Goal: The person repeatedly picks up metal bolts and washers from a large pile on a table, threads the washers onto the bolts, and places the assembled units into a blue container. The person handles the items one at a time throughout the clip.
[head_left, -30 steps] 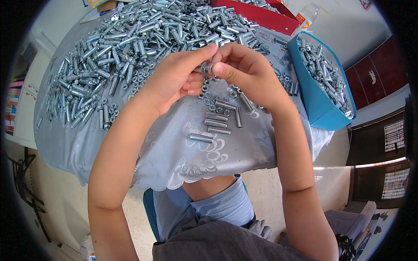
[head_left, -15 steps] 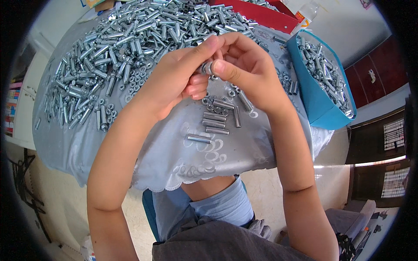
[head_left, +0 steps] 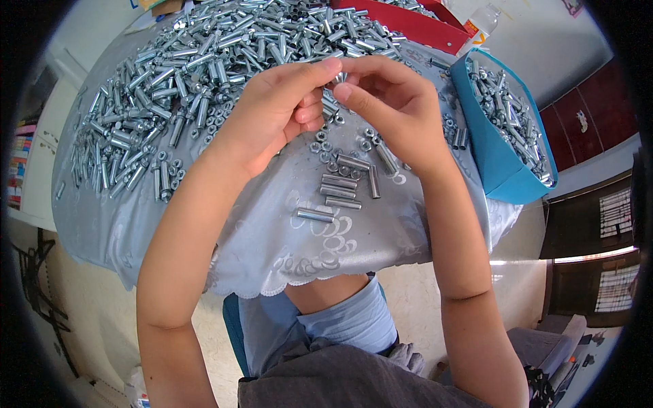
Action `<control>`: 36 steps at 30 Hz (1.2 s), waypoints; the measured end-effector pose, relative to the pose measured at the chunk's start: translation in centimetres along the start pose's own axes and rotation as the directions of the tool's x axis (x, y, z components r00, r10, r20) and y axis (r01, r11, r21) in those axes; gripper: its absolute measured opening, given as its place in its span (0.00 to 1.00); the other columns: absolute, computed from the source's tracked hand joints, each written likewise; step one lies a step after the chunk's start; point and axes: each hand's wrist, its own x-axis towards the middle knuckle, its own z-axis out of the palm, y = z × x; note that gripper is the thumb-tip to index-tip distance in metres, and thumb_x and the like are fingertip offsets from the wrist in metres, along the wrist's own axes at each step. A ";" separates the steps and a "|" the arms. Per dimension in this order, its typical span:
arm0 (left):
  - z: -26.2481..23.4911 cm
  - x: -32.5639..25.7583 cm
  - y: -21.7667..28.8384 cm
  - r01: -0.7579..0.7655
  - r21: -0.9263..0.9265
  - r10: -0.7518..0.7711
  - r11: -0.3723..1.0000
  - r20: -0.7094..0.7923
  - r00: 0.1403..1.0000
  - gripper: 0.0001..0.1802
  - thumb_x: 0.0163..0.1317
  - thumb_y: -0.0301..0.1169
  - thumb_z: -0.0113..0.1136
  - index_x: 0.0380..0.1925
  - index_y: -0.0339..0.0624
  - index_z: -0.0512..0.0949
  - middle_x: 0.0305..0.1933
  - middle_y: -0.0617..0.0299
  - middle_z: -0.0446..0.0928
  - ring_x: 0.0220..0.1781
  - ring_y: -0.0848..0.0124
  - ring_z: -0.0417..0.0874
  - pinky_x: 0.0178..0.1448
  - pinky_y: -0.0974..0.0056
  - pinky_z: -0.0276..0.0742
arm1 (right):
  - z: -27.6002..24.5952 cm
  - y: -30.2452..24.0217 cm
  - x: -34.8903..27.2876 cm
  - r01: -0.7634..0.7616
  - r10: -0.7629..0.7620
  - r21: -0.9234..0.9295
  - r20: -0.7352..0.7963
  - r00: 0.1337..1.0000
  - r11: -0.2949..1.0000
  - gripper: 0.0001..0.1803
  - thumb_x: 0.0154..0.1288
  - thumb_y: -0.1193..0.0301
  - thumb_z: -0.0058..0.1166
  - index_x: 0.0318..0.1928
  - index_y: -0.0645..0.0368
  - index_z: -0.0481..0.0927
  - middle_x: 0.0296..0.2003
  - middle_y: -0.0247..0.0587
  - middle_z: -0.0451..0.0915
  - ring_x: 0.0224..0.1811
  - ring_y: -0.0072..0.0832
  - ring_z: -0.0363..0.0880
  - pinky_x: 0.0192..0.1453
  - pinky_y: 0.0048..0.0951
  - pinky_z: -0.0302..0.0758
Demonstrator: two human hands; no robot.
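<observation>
My left hand (head_left: 282,105) and my right hand (head_left: 401,105) meet over the table, fingertips pinched together around a metal anchor bolt (head_left: 339,79). Only a small shiny part of it shows between the fingers; the rest is hidden. Below the hands, several loose metal sleeves (head_left: 338,192) lie on the grey tablecloth (head_left: 272,238). Hex nuts (head_left: 326,146) are scattered just beyond them. A large heap of anchor bolts and sleeves (head_left: 224,58) spreads behind and to the left of my hands.
A blue fabric bin (head_left: 486,149) full of anchor bolts stands at the table's right edge. Behind it are a red box (head_left: 415,27) with metal parts and a clear plastic bottle (head_left: 481,26). The scalloped cloth edge hangs above my lap.
The bolt end with its ring, seen between my hands before, is now mostly covered. My right fingers have turned and lowered slightly, and the grasped part has shifted away from me.
</observation>
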 end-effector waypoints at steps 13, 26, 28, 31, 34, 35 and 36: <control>0.3 -0.1 -0.5 0.050 0.158 -0.028 0.986 -0.137 0.990 0.13 0.59 0.40 0.56 0.21 0.48 0.71 0.15 0.76 0.61 0.17 0.85 0.61 0.25 0.75 0.58 | 0.2 0.2 -0.1 0.069 -0.073 -0.340 0.003 0.997 0.938 0.10 0.54 0.70 0.59 0.33 0.63 0.74 0.23 0.34 0.74 0.24 0.19 0.68 0.30 0.21 0.67; 0.0 0.1 -0.2 0.045 0.107 -0.034 0.993 -0.106 0.994 0.13 0.59 0.39 0.56 0.20 0.48 0.69 0.16 0.76 0.61 0.17 0.85 0.60 0.24 0.75 0.58 | -0.6 -0.4 0.1 0.155 -0.161 -0.416 0.022 0.987 0.896 0.12 0.49 0.73 0.62 0.36 0.59 0.77 0.26 0.34 0.74 0.26 0.20 0.69 0.31 0.20 0.68; -0.1 0.0 -0.2 0.043 0.110 -0.033 0.993 -0.092 0.995 0.13 0.60 0.39 0.56 0.21 0.48 0.69 0.16 0.76 0.61 0.17 0.85 0.60 0.25 0.75 0.58 | -0.5 -0.6 0.0 0.106 -0.112 -0.402 0.007 0.994 0.909 0.12 0.48 0.73 0.62 0.35 0.60 0.78 0.26 0.33 0.74 0.26 0.19 0.69 0.31 0.20 0.68; -0.1 0.0 -0.3 0.041 0.096 -0.031 0.995 -0.099 0.995 0.13 0.60 0.39 0.56 0.20 0.48 0.69 0.16 0.76 0.61 0.17 0.85 0.60 0.24 0.75 0.58 | -0.3 -1.2 0.1 0.091 -0.100 -0.345 -0.008 0.995 0.934 0.11 0.48 0.72 0.63 0.34 0.60 0.79 0.25 0.31 0.73 0.26 0.18 0.68 0.31 0.20 0.68; 0.0 0.1 -0.2 0.039 0.098 -0.029 0.994 -0.097 0.995 0.14 0.60 0.39 0.55 0.19 0.48 0.69 0.16 0.76 0.61 0.18 0.85 0.60 0.24 0.75 0.58 | -0.5 -0.8 0.1 0.068 -0.078 -0.324 -0.017 0.997 0.944 0.12 0.47 0.72 0.63 0.34 0.59 0.79 0.25 0.30 0.73 0.26 0.16 0.67 0.31 0.19 0.68; 0.0 0.1 -0.2 0.041 0.101 -0.032 0.994 -0.093 0.995 0.13 0.60 0.39 0.55 0.19 0.48 0.69 0.16 0.76 0.61 0.18 0.85 0.60 0.25 0.75 0.58 | -0.7 -0.7 0.1 0.055 -0.065 -0.326 -0.020 0.998 0.944 0.13 0.47 0.72 0.64 0.35 0.59 0.78 0.25 0.30 0.73 0.26 0.16 0.67 0.31 0.19 0.67; 0.0 0.0 -0.2 0.043 0.105 -0.034 0.994 -0.088 0.996 0.13 0.60 0.39 0.56 0.20 0.48 0.69 0.16 0.76 0.61 0.18 0.85 0.60 0.25 0.75 0.58 | -0.8 -0.7 0.1 0.037 -0.040 -0.334 -0.005 0.999 0.942 0.13 0.47 0.71 0.64 0.35 0.59 0.78 0.25 0.30 0.73 0.26 0.16 0.67 0.31 0.18 0.67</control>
